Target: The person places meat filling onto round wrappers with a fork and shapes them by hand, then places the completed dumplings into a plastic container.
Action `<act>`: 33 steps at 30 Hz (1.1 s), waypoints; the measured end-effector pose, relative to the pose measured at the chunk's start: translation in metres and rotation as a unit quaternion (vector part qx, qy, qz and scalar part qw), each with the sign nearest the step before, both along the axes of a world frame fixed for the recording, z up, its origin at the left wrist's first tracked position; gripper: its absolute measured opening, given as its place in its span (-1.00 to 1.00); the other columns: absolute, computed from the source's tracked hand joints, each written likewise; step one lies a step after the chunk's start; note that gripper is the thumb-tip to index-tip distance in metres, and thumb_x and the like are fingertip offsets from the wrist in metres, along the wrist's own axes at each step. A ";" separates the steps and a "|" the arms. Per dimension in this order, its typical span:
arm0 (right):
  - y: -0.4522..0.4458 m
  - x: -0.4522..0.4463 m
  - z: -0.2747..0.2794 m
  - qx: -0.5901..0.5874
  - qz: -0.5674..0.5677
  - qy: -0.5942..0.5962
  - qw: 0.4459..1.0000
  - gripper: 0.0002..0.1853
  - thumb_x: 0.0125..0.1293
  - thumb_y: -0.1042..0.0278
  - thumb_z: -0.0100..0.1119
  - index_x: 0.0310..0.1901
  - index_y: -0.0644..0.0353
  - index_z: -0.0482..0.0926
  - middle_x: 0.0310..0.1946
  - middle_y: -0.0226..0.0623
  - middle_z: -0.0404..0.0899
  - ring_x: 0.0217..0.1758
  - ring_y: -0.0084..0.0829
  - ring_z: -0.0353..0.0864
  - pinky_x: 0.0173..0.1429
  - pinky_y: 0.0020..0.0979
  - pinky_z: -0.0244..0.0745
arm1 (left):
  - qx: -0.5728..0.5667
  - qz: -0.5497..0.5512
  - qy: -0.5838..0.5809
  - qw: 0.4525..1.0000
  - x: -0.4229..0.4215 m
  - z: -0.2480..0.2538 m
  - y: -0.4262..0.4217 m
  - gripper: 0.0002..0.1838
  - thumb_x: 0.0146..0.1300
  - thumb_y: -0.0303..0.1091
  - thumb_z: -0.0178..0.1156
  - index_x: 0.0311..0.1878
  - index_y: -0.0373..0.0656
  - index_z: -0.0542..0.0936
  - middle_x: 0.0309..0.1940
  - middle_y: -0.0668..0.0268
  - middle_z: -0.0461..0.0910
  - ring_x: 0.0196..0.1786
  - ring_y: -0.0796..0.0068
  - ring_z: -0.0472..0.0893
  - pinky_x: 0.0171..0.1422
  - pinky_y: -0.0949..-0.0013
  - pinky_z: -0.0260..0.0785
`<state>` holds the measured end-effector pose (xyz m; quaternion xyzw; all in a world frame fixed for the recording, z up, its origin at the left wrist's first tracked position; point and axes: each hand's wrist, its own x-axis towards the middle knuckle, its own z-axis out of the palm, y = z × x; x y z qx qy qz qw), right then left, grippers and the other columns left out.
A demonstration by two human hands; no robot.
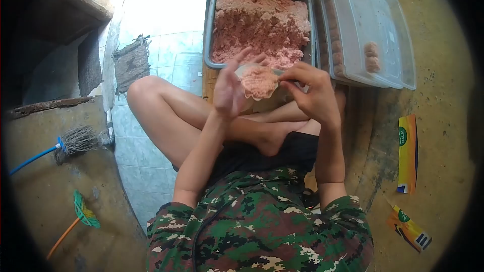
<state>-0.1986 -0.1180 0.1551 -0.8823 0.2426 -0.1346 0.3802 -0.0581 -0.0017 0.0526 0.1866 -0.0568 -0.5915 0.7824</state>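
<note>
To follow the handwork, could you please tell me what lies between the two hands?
Pink mince on a thin wrapper, between left hand and right hand; head view.

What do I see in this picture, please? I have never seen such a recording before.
There is no machine here: a person works with two bare hands. The one picture comes from a camera worn on the head, looking down past the patterned shirt and crossed legs. The open left hand supports a small pink portion, apparently on a thin wrapper; the right hand pinches its edge. In front stands a tub of pink, minced-looking mass. Right of it is a clear plastic container with small pieces. Yellow packets lie on the floor.
</note>
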 end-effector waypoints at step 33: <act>0.034 0.022 -0.073 0.244 -0.046 -0.182 0.952 -0.85 0.20 0.48 0.30 -0.19 0.27 0.63 -0.45 -0.46 0.57 -0.50 -0.56 0.48 -0.43 -0.46 0.34 | 0.118 0.233 -0.583 0.769 0.022 0.037 0.017 0.10 -0.05 -0.50 0.51 0.49 -0.26 0.00 0.02 0.11 0.49 0.09 0.35 0.48 0.21 0.20 0.42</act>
